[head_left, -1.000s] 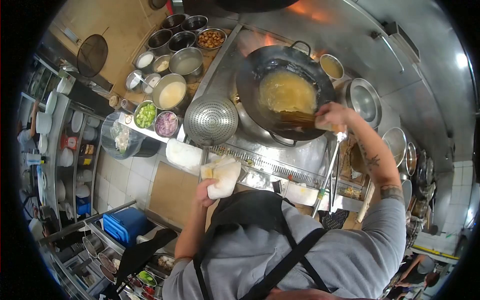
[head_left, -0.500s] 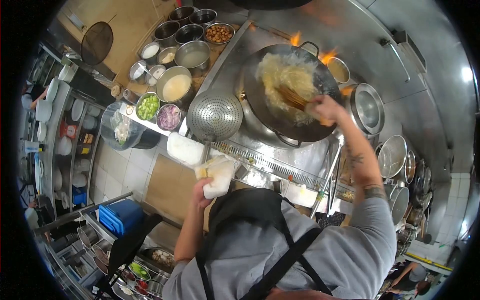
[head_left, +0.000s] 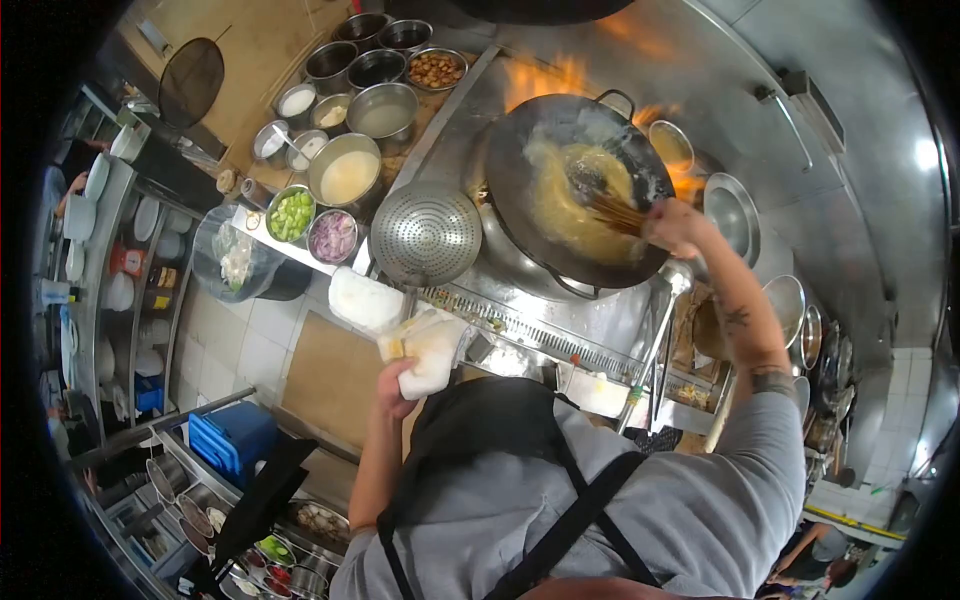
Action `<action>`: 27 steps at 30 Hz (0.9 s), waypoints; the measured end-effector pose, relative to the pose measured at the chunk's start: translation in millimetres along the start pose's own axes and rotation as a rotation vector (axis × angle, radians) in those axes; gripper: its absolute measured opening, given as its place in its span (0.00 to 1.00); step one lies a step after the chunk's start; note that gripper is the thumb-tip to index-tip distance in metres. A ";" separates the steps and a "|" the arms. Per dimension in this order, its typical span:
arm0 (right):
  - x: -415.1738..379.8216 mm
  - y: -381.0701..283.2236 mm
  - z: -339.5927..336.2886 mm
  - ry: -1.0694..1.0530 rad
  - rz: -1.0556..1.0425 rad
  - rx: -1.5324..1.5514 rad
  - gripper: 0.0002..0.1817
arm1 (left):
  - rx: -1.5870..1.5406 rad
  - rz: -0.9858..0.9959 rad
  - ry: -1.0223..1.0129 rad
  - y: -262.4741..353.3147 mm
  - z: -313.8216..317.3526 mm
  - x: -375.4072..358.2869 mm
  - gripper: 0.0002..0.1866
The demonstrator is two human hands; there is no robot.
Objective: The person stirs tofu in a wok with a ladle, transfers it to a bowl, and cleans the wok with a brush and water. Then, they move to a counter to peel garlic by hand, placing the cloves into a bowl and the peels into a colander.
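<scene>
My right hand (head_left: 676,228) is closed on the end of a bamboo brush (head_left: 618,214), whose bristles reach into a large black wok (head_left: 512,205). Yellowish, foamy liquid (head_left: 565,205) swirls inside the wok. Closed on a folded white cloth (head_left: 428,365), my left hand (head_left: 397,387) is in front of my apron, near the stove's front edge. Beside that cloth lies another white cloth (head_left: 366,301). The round perforated strainer (head_left: 425,233) rests left of the wok.
Flames (head_left: 545,80) rise behind the wok. A faucet pipe (head_left: 655,340) stands at the stove's front right. Metal bowls (head_left: 732,225) are at the right. Containers of chopped greens (head_left: 292,216), onion (head_left: 333,237) and pale liquid (head_left: 347,176) stand left. A lined bin (head_left: 235,262) is below them.
The flames behind the wok have grown. My right hand and the brush have moved slightly right and down, and the liquid has swirled lower in the wok. My left hand has shifted slightly left.
</scene>
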State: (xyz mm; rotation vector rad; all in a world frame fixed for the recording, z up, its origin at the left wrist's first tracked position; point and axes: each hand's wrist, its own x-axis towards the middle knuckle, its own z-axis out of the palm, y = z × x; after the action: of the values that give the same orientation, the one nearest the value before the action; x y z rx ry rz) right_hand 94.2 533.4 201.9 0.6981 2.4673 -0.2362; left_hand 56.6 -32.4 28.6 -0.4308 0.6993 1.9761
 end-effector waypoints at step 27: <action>-6.2 -94.8 48.8 0.121 0.040 0.833 0.30 | 0.428 -0.170 0.067 0.3 44.4 18.8 0.27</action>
State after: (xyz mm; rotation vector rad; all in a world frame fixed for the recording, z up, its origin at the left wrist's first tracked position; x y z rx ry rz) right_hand 71.4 435.3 166.5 1.1056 2.4139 -1.2780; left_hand 46.9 8.3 52.5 -0.2846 1.0633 1.6029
